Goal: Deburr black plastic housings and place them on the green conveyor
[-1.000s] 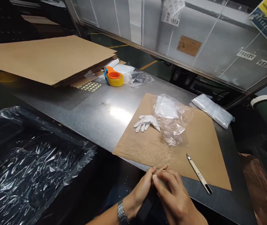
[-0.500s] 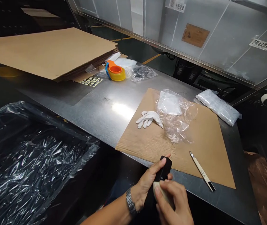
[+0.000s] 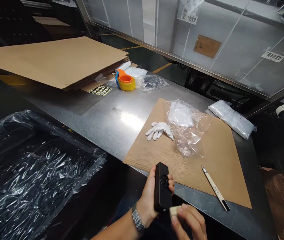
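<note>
My left hand, with a watch at its wrist, is wrapped round a black oblong device. A dark round part on the device's face is turned up toward me. Between thumb and fingers, my right hand pinches a small cream-coloured block, close beside the device's lower end. Whether the block touches it I cannot tell. On the cardboard sheet beyond lie a white glove, a crumpled clear plastic bag and a pen-shaped craft knife marked A26.
Stacked cardboard stands at the left of the metal table. A yellow tape roll and a sticker sheet lie near it. Black plastic sheeting fills the lower left. A plastic-wrapped bundle rests at the right.
My left hand has turned the device so its face with the round part shows. My right hand has moved off its side, down and slightly right, still pinching the block.
</note>
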Demonstrator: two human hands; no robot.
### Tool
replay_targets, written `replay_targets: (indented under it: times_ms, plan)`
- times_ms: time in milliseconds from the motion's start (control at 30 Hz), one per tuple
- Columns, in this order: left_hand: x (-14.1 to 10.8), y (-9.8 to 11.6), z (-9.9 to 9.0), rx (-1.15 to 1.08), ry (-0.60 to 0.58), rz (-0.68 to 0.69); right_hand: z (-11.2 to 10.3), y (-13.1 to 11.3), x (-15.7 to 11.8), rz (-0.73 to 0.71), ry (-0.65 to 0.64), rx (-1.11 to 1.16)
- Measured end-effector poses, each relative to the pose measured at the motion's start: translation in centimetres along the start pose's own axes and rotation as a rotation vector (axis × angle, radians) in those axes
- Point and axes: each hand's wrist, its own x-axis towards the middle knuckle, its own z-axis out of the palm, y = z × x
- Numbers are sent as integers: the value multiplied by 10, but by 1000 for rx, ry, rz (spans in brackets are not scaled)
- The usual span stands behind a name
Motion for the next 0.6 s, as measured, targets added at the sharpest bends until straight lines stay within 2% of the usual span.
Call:
replay_targets:
  times_ms: [67,100,200,267,333,400,467,600]
  plan:
    - [-6,2,2,54,7,96,-3,23,5,6,-66,-46]
    - [-9,2,3,102,-8,188,-3,35,9,33,-102,-54]
    - [-19,-2,3,361,-89,444,7,69,24,202,-188,-16]
    - [-23,-5,0,546,-63,458,21,87,34,324,-248,17]
    - [-24,-6,-5,634,19,419,33,98,42,380,-277,31]
    - [-24,-4,-8,702,52,459,37,97,49,396,-283,35]
    - [-25,-2,-8,804,5,495,31,83,57,424,-319,125]
    - [-33,0,1,973,-140,458,10,45,75,537,-475,632]
